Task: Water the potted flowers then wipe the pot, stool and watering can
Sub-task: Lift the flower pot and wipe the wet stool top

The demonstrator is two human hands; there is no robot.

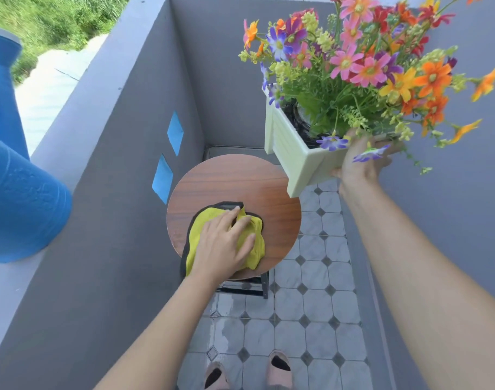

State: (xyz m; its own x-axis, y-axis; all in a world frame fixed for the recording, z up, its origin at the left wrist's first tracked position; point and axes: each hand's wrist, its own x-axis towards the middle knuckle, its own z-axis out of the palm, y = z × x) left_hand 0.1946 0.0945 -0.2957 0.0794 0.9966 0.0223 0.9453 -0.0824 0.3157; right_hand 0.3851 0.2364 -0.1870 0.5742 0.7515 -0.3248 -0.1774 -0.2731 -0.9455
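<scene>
A round wooden stool (240, 181) stands in the balcony corner. My left hand (224, 243) presses flat on a yellow cloth (256, 249) lying on the stool's near half. My right hand (361, 164) holds a pale green square pot (291, 153) up in the air, tilted, to the right of and above the stool. Colourful flowers (361, 60) fill the pot and hide part of my fingers. The blue watering can (18, 198) stands on the grey parapet ledge at the far left.
Grey walls (122, 164) close in the corner on the left and behind the stool, another grey wall runs along the right. The floor (311, 305) is pale tile with dark diamonds. My two feet (246, 372) stand near the bottom edge. Grass lies beyond the parapet.
</scene>
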